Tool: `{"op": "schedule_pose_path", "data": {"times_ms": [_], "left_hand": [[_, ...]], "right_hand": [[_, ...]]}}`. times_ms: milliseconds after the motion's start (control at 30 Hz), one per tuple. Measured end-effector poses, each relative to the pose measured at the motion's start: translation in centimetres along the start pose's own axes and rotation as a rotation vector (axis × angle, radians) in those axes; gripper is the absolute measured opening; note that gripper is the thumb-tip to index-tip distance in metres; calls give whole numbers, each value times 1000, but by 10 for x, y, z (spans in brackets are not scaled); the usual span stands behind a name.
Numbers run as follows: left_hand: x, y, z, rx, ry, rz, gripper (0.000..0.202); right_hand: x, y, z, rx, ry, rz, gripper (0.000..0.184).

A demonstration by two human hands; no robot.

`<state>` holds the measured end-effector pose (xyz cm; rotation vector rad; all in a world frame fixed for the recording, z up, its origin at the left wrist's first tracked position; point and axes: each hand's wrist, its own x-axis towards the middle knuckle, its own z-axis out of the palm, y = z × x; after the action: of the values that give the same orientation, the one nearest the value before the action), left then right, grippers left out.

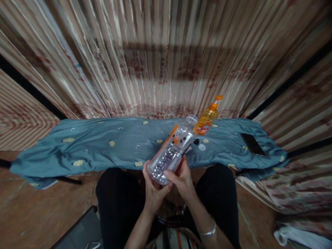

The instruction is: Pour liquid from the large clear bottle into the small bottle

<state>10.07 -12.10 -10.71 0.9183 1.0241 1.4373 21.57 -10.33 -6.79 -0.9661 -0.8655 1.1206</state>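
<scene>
A clear empty plastic bottle [173,149] with an orange-edged label and no cap is tilted, its open mouth pointing away over the table. My left hand [153,188] cups its base from below with the fingers wrapped round it. My right hand [183,178] grips the bottle's lower side, thumb across the base. A small white cap [201,147] lies on the teal cloth just right of the bottle. An orange pump bottle [207,119] stands behind the clear bottle's mouth.
A low table covered by a teal patterned cloth [103,145] spans the view. A dark phone [253,144] lies near its right end. Striped curtains hang behind. My black-trousered knees are under the front edge.
</scene>
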Motion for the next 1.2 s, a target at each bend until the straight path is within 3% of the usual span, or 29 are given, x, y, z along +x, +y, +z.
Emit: {"op": "schedule_pose_path", "data": {"times_ms": [100,233,367,467,533,633,700,767,833,900,1200], "left_hand": [[2,-5,-5,13,-107,8,115],[20,3,-5,18,-161,53,97],[40,29,14,-51,-336,19,103],[46,45,31,-44,-479,-110,92],[46,49,39,-40,-489,-151,83],[43,47,47,-59,-417,-152,80],[41,44,52,-66,-354,-132,83],[41,40,58,-64,-308,-107,86],[42,36,67,-67,-286,-94,87],[41,31,75,-78,-282,-100,86],[38,8,112,-140,-372,-135,90]], "right_hand": [[2,-9,-18,18,16,12,85],[-2,-21,-41,11,-34,53,88],[-13,-26,-56,27,-152,112,91],[-21,-21,-63,21,-183,121,96],[-25,-16,-68,43,-164,134,103],[-33,-4,-76,109,-109,157,110],[-40,8,-80,148,-13,158,98],[-48,21,-83,236,79,184,73],[-54,31,-86,367,75,236,56],[-56,37,-89,450,58,277,54],[-37,20,-100,463,191,271,48]]}}
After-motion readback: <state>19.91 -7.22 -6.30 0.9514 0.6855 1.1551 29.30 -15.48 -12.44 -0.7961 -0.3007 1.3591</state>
